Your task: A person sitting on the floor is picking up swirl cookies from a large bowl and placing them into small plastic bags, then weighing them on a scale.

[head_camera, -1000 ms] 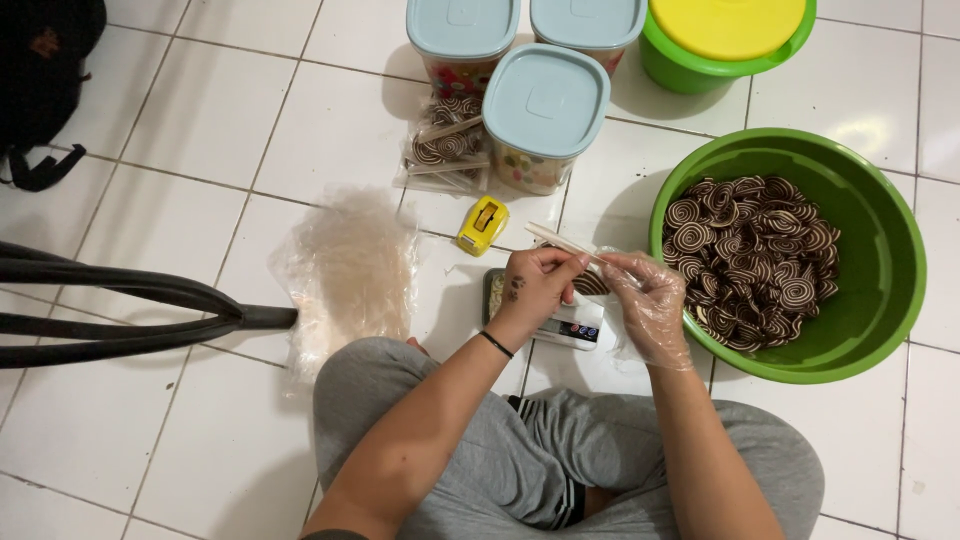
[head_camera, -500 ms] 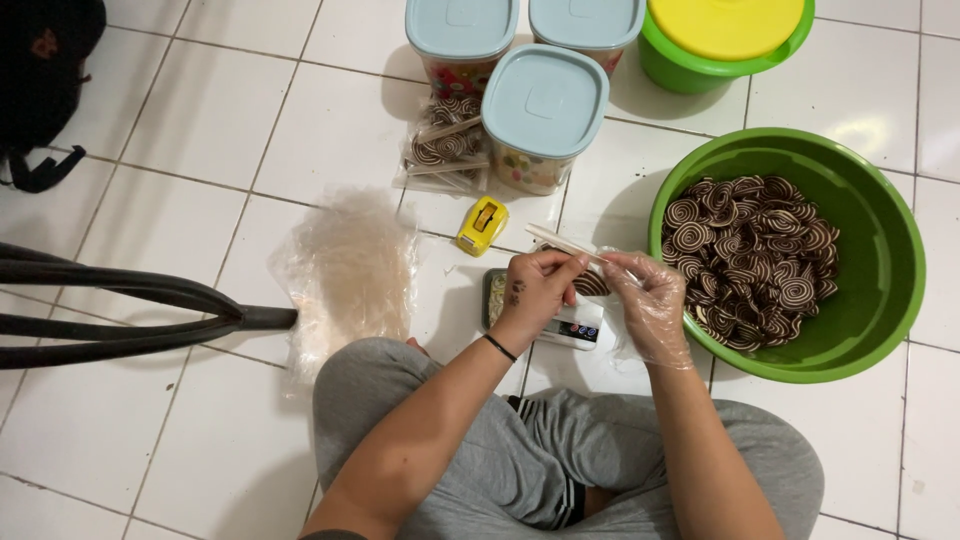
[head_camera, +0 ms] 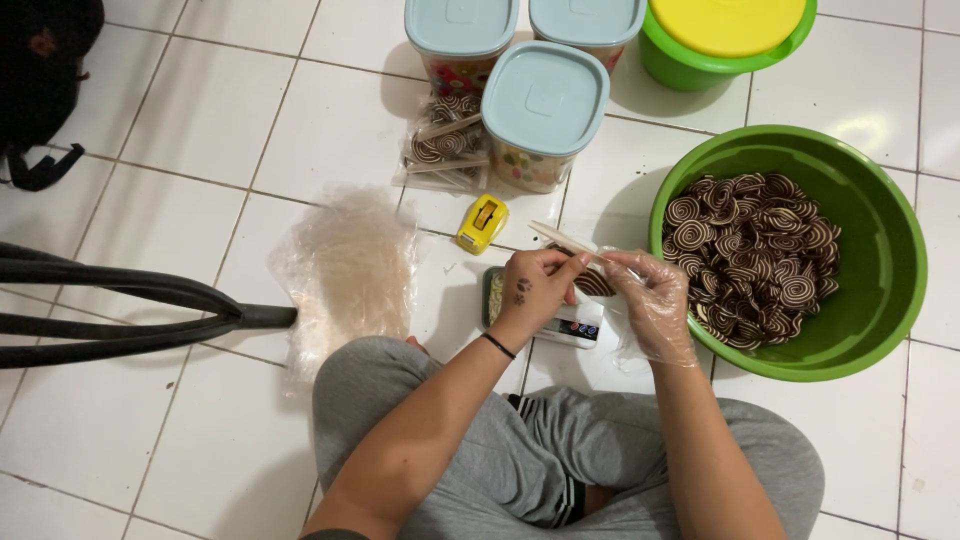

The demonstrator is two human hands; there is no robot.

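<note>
Together the bare left hand (head_camera: 532, 290) and plastic-gloved right hand (head_camera: 652, 300) are gripping a clear cookie-filled packet (head_camera: 592, 280) over the small digital scale (head_camera: 560, 322); brittle spiral cookies could be cracking if squeezed.

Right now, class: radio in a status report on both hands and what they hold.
Left hand bare, right hand gloved, both pinching a clear bag of swirl cookies above the small scale. Green basin at right. Nothing blocking.

One head-worn view, looking steeply down from above onto tiled floor (head_camera: 150, 130), near enough for lap, both forearms and green basin (head_camera: 890, 250) to fill frame.
</note>
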